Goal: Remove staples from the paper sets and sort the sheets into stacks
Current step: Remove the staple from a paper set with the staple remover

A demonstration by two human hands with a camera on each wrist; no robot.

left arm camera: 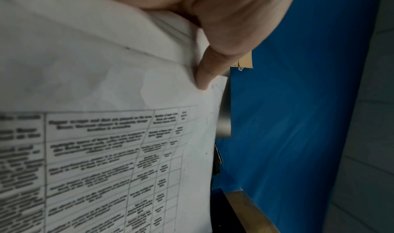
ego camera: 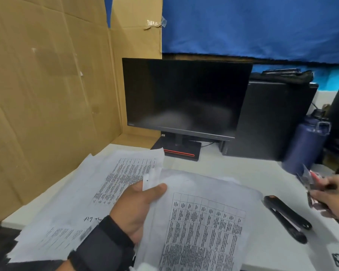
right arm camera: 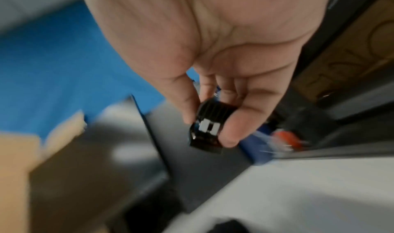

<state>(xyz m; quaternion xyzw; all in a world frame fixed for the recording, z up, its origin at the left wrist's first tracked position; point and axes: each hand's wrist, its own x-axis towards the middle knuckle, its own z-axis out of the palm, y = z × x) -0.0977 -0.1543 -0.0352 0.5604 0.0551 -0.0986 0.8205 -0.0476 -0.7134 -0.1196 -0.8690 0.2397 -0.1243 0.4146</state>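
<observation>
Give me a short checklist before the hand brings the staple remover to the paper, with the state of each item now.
1. Left hand holds paper set: ok.
2. Thumb pins the corner: ok.
3. Right hand pinches staple remover: ok.
4. Staple visible at the corner: cannot tell.
5. Remover at the paper: not ok, apart at right.
6. Stapler off the sheets: ok.
</observation>
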